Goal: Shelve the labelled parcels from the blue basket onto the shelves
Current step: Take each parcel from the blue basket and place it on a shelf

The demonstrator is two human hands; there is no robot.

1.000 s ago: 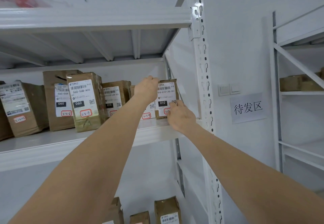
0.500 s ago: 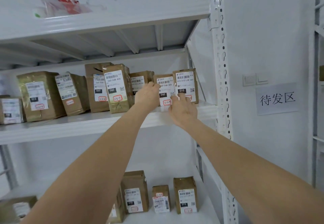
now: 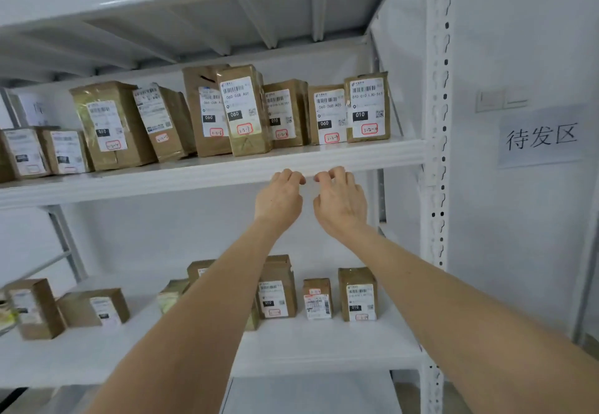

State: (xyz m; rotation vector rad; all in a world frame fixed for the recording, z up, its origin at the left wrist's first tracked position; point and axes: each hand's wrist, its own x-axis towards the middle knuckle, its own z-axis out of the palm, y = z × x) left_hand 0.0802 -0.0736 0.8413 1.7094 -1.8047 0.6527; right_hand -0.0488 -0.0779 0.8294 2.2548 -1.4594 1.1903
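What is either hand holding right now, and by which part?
Nothing is held. The left hand and right hand are empty, fingers loosely curled, in front of the middle shelf edge, apart from the parcels.

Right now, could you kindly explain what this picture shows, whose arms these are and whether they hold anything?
There is no machine here: a person wears a camera on the head, so you see their own two arms reaching forward. The left hand and right hand are raised at the front edge of the middle shelf, fingers loosely curled, holding nothing. On that shelf brown labelled parcels stand in a row, the rightmost parcel near the post. The lower shelf holds further parcels. A paper sign hangs on the wall. The blue basket is not in view.
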